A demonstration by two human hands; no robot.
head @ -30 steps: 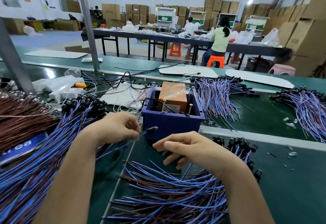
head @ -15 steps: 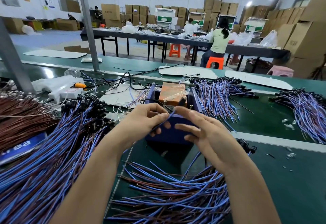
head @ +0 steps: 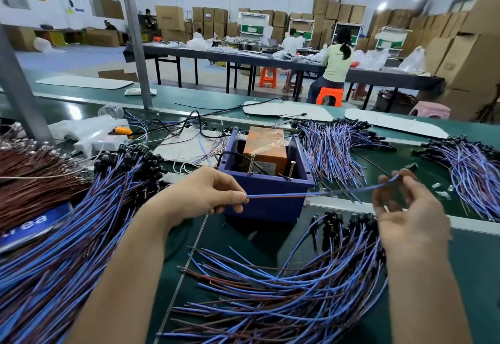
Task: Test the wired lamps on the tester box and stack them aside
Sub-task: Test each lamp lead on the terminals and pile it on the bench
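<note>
Dark green worktop (head: 476, 268). Dark blue plastic tester box (head: 270, 204) around an orange block (head: 266, 149). Heaps of thin lamp wires (head: 270, 297), blue paired with reddish brown, ending in black lamp heads (head: 359, 220). Orange plastic stools (head: 328, 96); tan cardboard cartons (head: 470, 62).

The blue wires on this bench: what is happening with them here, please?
A person holds one wired lamp stretched between both hands, in front of the blue tester box. The left hand pinches the wire's bare end. The right hand pinches it near the black lamp head, off to the box's right. The wire is outside the box. Big piles of similar lamps lie around the box.
</note>
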